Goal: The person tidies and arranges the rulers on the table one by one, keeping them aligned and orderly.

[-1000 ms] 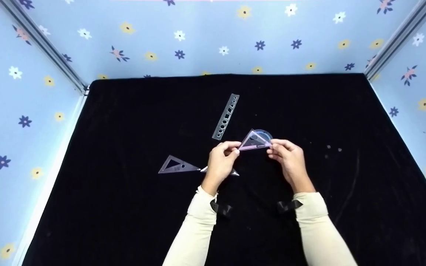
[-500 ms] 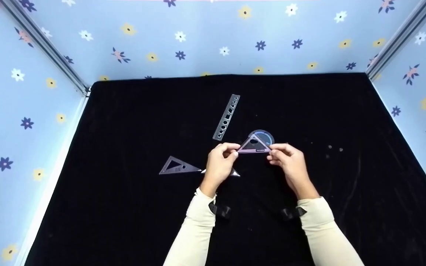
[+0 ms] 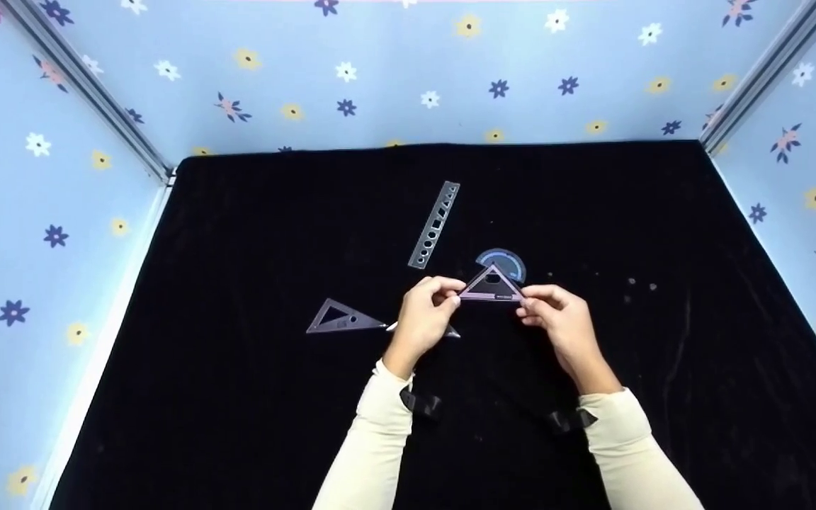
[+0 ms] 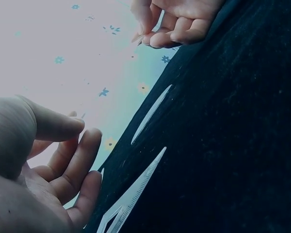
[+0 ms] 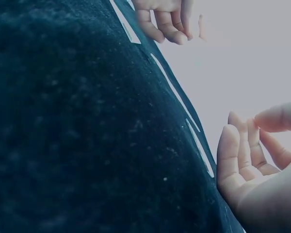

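Between both hands is a clear, pink-tinted set square (image 3: 491, 296), its long side toward me and its peak pointing away. My left hand (image 3: 423, 315) pinches the left corner between thumb and fingers. At the opposite corner, my right hand (image 3: 562, 319) pinches with thumb and forefinger, other fingers loosely bent. Just beyond it lies a blue-marked protractor (image 3: 503, 256), its near edge partly overlapped by the set square in the head view. Under my left wrist, another set square (image 3: 453, 331) shows only its tips; the left wrist view shows its graduated edge (image 4: 140, 182).
A clear stencil ruler (image 3: 423, 248) with cut-out shapes lies farther back, left of the protractor. To the left is a long clear set square (image 3: 362, 323). Black cloth (image 3: 238, 234) covers the table, with flowered walls (image 3: 380, 71) on three sides.
Both hands have drawn the set square toward me and levelled its long side. More of the protractor shows behind it. The right forearm has shifted right and nearer.
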Demonstrator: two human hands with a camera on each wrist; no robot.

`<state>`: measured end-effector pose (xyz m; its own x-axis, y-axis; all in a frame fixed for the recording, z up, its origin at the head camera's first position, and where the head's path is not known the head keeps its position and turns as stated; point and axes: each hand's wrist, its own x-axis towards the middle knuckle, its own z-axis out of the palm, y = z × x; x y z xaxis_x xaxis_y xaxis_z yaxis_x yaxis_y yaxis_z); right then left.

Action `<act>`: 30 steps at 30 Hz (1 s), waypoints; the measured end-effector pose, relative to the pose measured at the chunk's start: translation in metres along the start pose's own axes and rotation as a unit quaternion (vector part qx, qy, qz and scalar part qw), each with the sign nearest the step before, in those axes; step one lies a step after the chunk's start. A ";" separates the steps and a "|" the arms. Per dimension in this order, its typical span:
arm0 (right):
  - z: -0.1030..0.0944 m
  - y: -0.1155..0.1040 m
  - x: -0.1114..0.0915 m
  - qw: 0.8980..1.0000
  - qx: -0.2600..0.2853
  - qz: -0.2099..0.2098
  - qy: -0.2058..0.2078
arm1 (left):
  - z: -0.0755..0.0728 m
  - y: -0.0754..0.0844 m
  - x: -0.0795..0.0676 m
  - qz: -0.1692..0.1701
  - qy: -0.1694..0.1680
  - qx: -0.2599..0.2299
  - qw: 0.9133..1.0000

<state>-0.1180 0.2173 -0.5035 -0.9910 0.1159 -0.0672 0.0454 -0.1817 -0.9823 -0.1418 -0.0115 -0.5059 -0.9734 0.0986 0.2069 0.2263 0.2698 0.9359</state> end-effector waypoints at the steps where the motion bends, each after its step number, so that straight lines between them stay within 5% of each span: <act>1: 0.000 0.001 0.000 1.000 0.001 -0.001 0.000 | 0.000 0.000 0.000 0.005 -0.002 0.001 1.000; 22: -0.016 0.004 -0.004 1.000 -0.003 0.001 -0.027 | -0.002 -0.003 0.000 0.019 -0.051 0.027 0.998; 30: -0.022 0.003 -0.003 0.998 -0.053 -0.005 -0.040 | -0.003 -0.001 -0.004 0.037 -0.059 0.040 0.997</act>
<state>-0.1122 0.2377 -0.5097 -0.9982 0.0382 -0.0471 0.0440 -0.0768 -0.9961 -0.1384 -0.0147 -0.5065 -0.9437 0.2325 0.2354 0.3046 0.3333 0.8922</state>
